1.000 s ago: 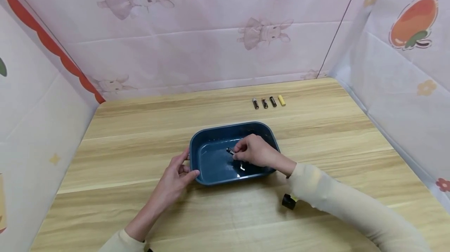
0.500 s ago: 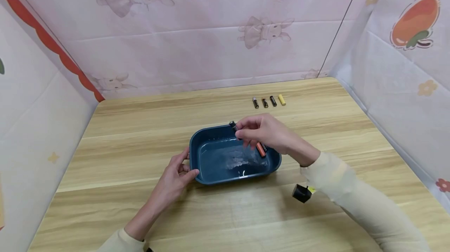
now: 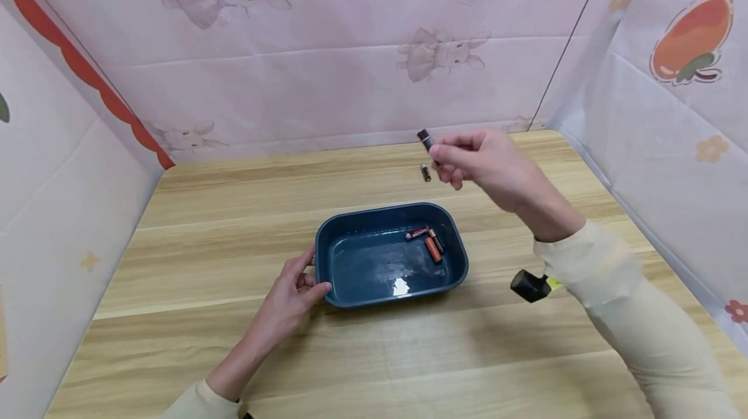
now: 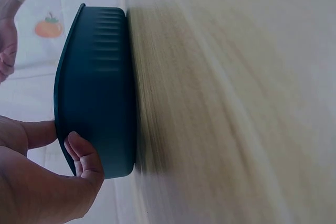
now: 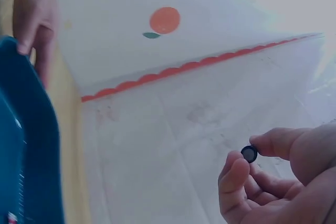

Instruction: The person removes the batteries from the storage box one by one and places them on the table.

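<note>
My left hand point(image 3: 289, 292) grips the left end of a dark blue plastic bin point(image 3: 362, 269), thumb at the rim and fingers curled against the outer wall point(image 4: 94, 93). My right hand point(image 3: 497, 165) is raised beyond the bin's far right corner. Between thumb and fingertips it pinches a dark battery point(image 3: 424, 138), whose round end point(image 5: 249, 153) faces the right wrist camera. In the bin's right part lie an orange battery point(image 3: 433, 250), a dark red one point(image 3: 417, 232) and a black-and-copper one point(image 3: 436, 240).
One battery point(image 3: 425, 172) stays visible at the back of the wooden table point(image 3: 234, 243), left of the right hand, which covers the spot of the other batteries. Patterned cloth walls point(image 3: 327, 94) enclose the back and sides. A black camera point(image 3: 530, 286) hangs at the right wrist.
My right hand has risen out of the bin, carrying the dark battery back and to the right over the row of batteries. The left hand and the bin have kept their place.
</note>
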Available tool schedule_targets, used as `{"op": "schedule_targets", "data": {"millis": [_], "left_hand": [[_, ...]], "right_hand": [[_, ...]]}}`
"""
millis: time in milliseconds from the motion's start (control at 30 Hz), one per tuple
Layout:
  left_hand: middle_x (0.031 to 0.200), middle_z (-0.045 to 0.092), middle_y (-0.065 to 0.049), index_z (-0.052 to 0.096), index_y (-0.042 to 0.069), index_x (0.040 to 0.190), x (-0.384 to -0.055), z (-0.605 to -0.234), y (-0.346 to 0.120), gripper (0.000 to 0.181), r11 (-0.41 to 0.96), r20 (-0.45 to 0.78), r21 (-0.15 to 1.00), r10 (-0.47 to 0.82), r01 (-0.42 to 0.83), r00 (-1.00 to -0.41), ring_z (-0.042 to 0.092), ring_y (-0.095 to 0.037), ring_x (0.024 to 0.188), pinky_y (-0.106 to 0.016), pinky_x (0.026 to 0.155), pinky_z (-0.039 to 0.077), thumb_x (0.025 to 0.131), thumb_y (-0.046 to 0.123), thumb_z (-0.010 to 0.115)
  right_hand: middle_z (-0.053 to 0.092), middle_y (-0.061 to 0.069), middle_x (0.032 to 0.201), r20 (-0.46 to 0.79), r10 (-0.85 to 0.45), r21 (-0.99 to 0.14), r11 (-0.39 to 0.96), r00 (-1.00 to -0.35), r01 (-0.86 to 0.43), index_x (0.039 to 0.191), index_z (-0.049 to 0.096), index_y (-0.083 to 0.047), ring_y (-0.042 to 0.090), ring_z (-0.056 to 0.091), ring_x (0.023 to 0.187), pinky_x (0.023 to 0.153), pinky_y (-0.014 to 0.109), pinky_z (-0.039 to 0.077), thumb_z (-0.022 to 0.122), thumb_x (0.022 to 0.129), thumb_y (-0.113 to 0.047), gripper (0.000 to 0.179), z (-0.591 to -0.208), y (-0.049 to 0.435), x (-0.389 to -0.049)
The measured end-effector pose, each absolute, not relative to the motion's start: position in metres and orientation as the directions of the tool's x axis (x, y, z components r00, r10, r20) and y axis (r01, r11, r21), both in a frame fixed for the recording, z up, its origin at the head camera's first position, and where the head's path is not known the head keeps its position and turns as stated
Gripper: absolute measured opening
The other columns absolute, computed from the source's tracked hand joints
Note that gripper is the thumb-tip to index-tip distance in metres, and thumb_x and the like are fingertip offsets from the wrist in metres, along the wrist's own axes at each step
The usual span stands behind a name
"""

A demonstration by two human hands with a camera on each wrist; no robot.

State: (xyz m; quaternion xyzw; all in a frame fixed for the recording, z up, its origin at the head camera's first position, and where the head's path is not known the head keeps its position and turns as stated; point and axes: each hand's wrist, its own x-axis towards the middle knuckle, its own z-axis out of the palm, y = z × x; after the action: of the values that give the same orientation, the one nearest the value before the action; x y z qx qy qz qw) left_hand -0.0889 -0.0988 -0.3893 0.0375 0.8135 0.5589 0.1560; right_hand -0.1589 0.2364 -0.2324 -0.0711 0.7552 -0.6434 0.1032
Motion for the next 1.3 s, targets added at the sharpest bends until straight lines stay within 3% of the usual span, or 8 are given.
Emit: {"op": "schedule_targets", "data": {"millis": [300,800,1033,1300], "left_hand": [[0.147,0.038,-0.018,0.027,0.009,0.164,-0.088,-0.389,-0.098,0.077,0.38,-0.221,0.916,0.223,-0.125,-0.949,0.058,-0.024,0.099,-0.021,0.071,0.049,0.099,0.003,0.069],[0.143,0.039,-0.019,0.029,0.009,0.163,-0.088,-0.389,-0.097,0.076,0.377,-0.21,0.918,0.21,-0.119,-0.955,0.058,-0.024,0.094,-0.021,0.068,0.048,0.099,0.001,0.068],[0.143,0.039,-0.019,0.028,0.007,0.163,-0.089,-0.39,-0.097,0.076,0.36,-0.194,0.927,0.223,-0.105,-0.955,0.058,-0.023,0.094,-0.02,0.068,0.048,0.099,-0.001,0.067],[0.142,0.039,-0.02,0.027,0.005,0.163,-0.088,-0.39,-0.099,0.076,0.36,-0.194,0.927,0.226,-0.103,-0.954,0.058,-0.023,0.094,-0.02,0.069,0.048,0.099,-0.002,0.067]], "right_hand": [[0.066,0.009,0.083,0.02,-0.073,-0.999,-0.038,-0.997,-0.017,0.091,0.074,0.0,0.011,0.058,0.065,0.054,0.02,0.047,0.068,0.1,-0.007,0.013,-0.22,0.267,-0.177],[0.069,0.005,0.086,-0.105,0.155,-0.994,0.013,-0.982,0.108,0.095,0.076,-0.006,0.012,0.064,0.069,0.057,0.02,0.053,0.075,0.097,-0.019,0.012,-0.239,0.322,-0.219],[0.068,0.003,0.08,-0.173,0.221,-0.983,0.016,-0.96,0.181,0.087,0.078,-0.009,0.012,0.063,0.067,0.056,0.02,0.053,0.075,0.096,-0.022,0.016,-0.256,0.342,-0.234],[0.066,-0.003,0.079,-0.213,0.264,-0.961,0.117,-0.941,0.251,0.08,0.076,-0.017,0.008,0.06,0.066,0.057,0.019,0.051,0.068,0.101,-0.024,0.024,-0.298,0.365,-0.251]]}}
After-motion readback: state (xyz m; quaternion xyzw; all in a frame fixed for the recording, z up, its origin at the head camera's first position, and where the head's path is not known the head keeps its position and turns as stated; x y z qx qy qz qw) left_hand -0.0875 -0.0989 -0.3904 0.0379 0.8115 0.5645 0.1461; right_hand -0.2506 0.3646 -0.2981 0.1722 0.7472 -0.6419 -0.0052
